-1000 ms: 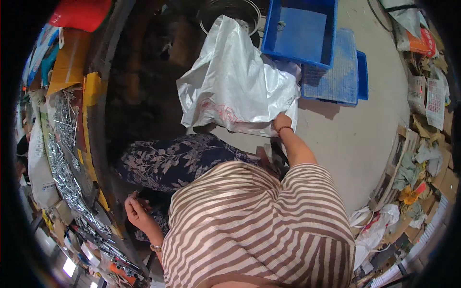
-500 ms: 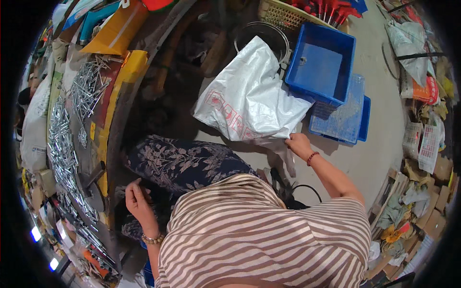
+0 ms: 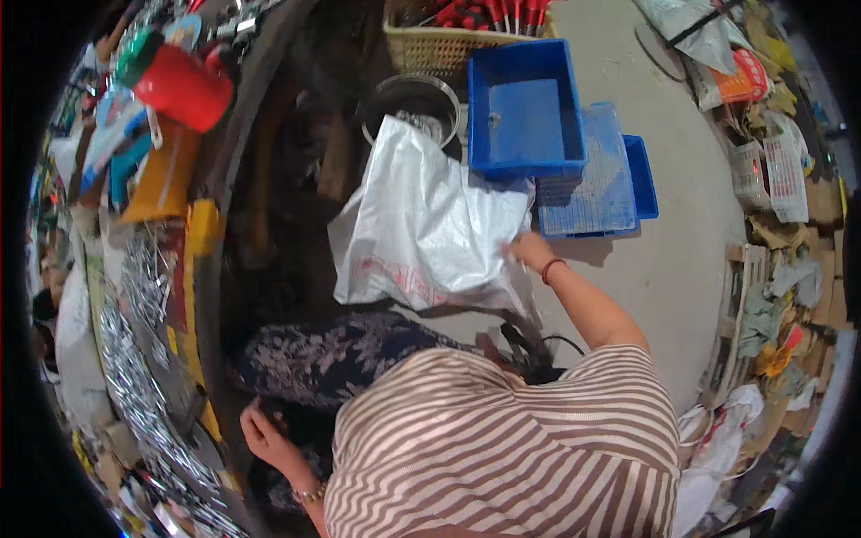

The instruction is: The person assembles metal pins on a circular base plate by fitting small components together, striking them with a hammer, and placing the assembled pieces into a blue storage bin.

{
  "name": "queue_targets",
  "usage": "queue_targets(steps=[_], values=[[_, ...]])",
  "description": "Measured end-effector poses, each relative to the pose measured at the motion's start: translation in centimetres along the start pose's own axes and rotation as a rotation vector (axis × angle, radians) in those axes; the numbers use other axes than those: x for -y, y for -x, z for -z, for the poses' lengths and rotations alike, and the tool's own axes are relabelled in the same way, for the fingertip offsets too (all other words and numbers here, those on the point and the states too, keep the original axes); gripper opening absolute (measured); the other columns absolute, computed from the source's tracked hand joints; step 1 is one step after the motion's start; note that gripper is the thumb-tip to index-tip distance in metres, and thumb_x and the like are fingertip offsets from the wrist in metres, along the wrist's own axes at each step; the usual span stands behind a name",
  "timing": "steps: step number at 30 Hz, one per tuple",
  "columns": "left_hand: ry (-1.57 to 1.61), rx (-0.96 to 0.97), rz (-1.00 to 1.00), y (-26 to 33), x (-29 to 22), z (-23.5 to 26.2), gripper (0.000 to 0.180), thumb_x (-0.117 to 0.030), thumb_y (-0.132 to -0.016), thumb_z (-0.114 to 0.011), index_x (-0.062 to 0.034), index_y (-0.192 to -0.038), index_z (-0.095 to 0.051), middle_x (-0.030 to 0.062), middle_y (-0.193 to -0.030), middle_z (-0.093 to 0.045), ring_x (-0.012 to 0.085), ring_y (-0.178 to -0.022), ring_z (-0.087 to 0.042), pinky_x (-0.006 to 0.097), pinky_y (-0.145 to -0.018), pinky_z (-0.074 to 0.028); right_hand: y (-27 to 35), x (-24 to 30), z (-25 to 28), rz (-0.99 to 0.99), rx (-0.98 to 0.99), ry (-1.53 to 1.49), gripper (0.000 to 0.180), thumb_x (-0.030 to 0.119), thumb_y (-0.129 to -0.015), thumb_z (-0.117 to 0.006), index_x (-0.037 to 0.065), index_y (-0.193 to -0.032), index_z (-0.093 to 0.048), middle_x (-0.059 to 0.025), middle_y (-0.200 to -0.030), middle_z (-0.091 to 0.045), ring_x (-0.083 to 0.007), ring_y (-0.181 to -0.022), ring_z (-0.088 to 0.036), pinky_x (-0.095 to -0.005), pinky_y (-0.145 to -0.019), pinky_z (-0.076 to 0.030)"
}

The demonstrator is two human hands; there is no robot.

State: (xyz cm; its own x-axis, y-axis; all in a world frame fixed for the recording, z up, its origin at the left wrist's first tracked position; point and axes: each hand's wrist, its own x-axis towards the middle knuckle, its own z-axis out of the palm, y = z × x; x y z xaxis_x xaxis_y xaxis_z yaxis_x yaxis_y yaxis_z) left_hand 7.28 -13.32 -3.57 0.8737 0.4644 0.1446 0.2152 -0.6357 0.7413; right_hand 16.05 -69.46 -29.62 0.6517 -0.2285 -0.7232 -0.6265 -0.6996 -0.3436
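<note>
A white woven sack [image 3: 417, 211] with red print lies slumped across the floor in front of me. My right hand [image 3: 533, 252] is closed on the sack's right edge, fingertips against the crumpled plastic; the hand is slightly blurred. On the left, my left hand [image 3: 266, 438] hangs beside the bench edge near my patterned trouser leg [image 3: 359, 350], its fingers loosely bent, with nothing visible in them. A round metal basin [image 3: 453, 108] stands just behind the sack, partly covered by it and holding shiny pieces.
An upright blue bin [image 3: 529, 117] sits by another blue crate [image 3: 596, 179], right of the sack. Behind stands a yellow basket [image 3: 430, 54] of red-handled tools. Metal rods [image 3: 134, 377] and a red jug [image 3: 184, 85] lie on the left bench. Boxes [image 3: 825, 224] line the far right.
The view has shifted, so the bins and basin appear further left. My right hand stays at the sack's edge, and the sack's side now hangs more upright. My left hand remains low by the bench.
</note>
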Motion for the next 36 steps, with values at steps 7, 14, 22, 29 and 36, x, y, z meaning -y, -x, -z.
queue_targets(steps=[7,14,22,29,36], values=[[0.063,-0.022,0.207,0.1,-0.7,-0.1,0.025,-0.024,-0.113,-0.052,-0.0034,-0.105,-0.063,-0.0032,-0.08,-0.052,0.0053,-0.065,-0.045,0.023,-0.057,-0.035,-8.6,3.1,10.1,-0.283,-0.632,-1.731,0.064,0.046,-0.09,-0.082,0.001,-0.131,-0.063,-0.0226,-0.123,-0.066,-0.0406,-0.112,-0.068,-0.0556,-0.096,-0.055],[0.051,0.073,0.215,0.1,0.5,-1.2,0.024,-0.023,-0.113,-0.052,-0.0043,-0.103,-0.064,-0.002,-0.083,-0.054,0.0058,-0.065,-0.045,0.023,-0.056,-0.036,-12.2,-1.1,9.1,-0.032,-0.46,-1.991,0.065,0.039,-0.093,-0.077,0.006,-0.144,-0.054,-0.0134,-0.151,-0.055,-0.0428,-0.13,-0.058,-0.0689,-0.103,-0.048],[0.046,0.051,0.179,-1.6,-0.8,-1.3,0.028,-0.027,-0.113,-0.054,-0.0014,-0.107,-0.062,-0.0004,-0.088,-0.054,0.0104,-0.076,-0.045,0.026,-0.065,-0.038,-5.0,-2.3,11.6,-0.204,-0.528,-2.215,0.051,0.013,-0.087,-0.06,0.005,-0.137,-0.051,-0.0224,-0.137,-0.056,-0.0455,-0.132,-0.054,-0.0726,-0.105,-0.046],[0.095,0.105,-0.021,-3.5,-0.5,-0.6,0.025,-0.026,-0.112,-0.057,-0.0022,-0.109,-0.065,-0.0011,-0.09,-0.057,0.0083,-0.08,-0.049,0.023,-0.066,-0.042,5.4,-9.0,18.5,0.15,-0.802,-2.264,0.05,0.016,-0.088,-0.056,0.0,-0.135,-0.05,-0.0226,-0.137,-0.056,-0.0456,-0.13,-0.055,-0.0739,-0.107,-0.044],[-0.042,0.135,0.019,-3.6,2.9,0.4,0.028,-0.025,-0.111,-0.058,0.0015,-0.11,-0.064,0.0022,-0.091,-0.056,0.0124,-0.082,-0.05,0.027,-0.067,-0.044,12.9,-24.2,24.5,-0.096,-1.296,-1.831,0.036,0.014,-0.087,-0.065,-0.005,-0.117,-0.058,-0.022,-0.126,-0.06,-0.0395,-0.123,-0.06,-0.0604,-0.096,-0.055]])
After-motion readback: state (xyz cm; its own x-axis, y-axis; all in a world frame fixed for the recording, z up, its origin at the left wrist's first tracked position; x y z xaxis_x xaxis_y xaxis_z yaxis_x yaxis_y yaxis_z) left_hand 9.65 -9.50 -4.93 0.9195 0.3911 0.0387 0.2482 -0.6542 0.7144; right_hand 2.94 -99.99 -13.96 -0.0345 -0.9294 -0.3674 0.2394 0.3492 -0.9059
